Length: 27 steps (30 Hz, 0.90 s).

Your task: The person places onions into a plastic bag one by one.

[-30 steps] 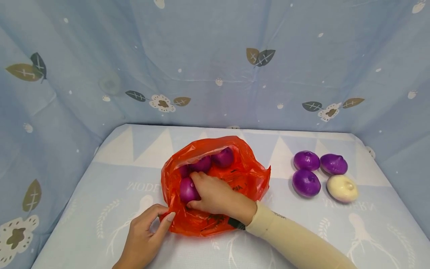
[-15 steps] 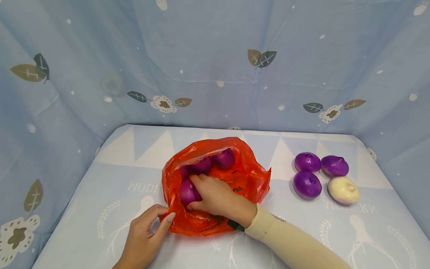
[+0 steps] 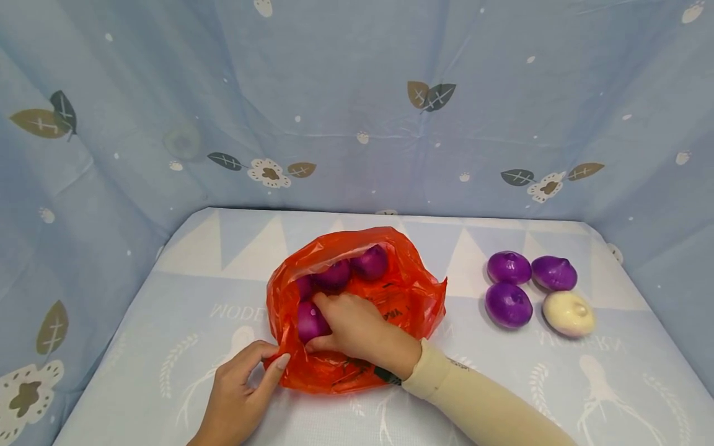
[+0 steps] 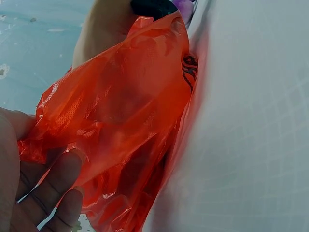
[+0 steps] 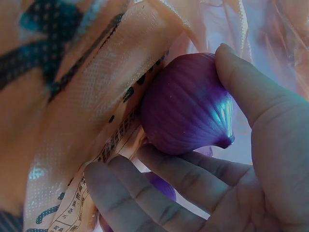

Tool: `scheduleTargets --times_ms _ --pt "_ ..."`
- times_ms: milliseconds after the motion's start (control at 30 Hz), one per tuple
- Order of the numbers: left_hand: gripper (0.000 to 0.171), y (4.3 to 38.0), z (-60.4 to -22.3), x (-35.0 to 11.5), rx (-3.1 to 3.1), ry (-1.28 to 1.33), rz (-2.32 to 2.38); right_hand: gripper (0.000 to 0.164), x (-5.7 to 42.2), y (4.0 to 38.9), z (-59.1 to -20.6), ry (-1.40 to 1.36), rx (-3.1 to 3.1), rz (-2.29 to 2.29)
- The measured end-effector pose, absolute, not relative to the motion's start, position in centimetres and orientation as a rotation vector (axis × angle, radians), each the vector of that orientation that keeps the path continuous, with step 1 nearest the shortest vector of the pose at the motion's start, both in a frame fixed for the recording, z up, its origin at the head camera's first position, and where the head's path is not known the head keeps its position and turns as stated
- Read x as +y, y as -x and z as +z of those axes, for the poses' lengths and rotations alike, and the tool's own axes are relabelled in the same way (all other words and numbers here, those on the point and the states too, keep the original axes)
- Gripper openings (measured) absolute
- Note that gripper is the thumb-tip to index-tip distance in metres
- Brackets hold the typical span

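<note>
A red plastic bag (image 3: 415, 272) lies on the table with its mouth spread. My left hand (image 3: 237, 390) pinches the near-left rim between thumb and fingers; the left wrist view shows the bag's thin film (image 4: 120, 101) stretching away from those fingers. Inside the bag, my right hand (image 3: 354, 328) grips a purple onion (image 3: 310, 321) at the left side. In the right wrist view the thumb lies on one side of this onion (image 5: 186, 104), the fingers on the other, beside the printed bag wall. Behind it in the bag are more purple onions (image 3: 370, 261), partly hidden.
To the right of the bag, three purple onions (image 3: 509, 304) and one pale onion (image 3: 568, 313) sit close together on the patterned tablecloth (image 3: 474, 353). A blue printed curtain (image 3: 346, 105) hangs behind and at both sides of the table.
My right hand has shifted slightly to the left and nearer, with the purple onion in its grip. My left hand keeps its pinch on the bag's rim.
</note>
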<state>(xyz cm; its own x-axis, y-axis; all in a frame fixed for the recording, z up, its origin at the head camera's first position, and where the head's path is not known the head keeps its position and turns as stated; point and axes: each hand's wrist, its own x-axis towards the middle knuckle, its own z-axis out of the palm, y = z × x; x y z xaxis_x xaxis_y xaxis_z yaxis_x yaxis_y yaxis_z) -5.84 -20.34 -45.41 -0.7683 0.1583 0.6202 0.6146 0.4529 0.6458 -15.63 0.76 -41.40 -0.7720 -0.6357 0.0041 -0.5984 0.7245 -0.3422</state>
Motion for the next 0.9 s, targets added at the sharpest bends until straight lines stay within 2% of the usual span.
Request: scheduleTargets --times_ms 333,633,900 --pt "0.038 5.88 -45.44 -20.35 -2.208 0.649 -1.26 0.063 0.86 15.64 -41.68 1.025 2.838 -0.463" --pt "0.029 6.01 -45.39 -20.27 -2.189 0.655 -1.236 0.058 0.7 15.58 -41.9 1.036 2.858 -0.443" --pt "0.038 5.9 -45.33 -20.4 -2.221 0.643 -1.261 0.071 1.05 15.6 -41.92 1.015 2.825 -0.512"
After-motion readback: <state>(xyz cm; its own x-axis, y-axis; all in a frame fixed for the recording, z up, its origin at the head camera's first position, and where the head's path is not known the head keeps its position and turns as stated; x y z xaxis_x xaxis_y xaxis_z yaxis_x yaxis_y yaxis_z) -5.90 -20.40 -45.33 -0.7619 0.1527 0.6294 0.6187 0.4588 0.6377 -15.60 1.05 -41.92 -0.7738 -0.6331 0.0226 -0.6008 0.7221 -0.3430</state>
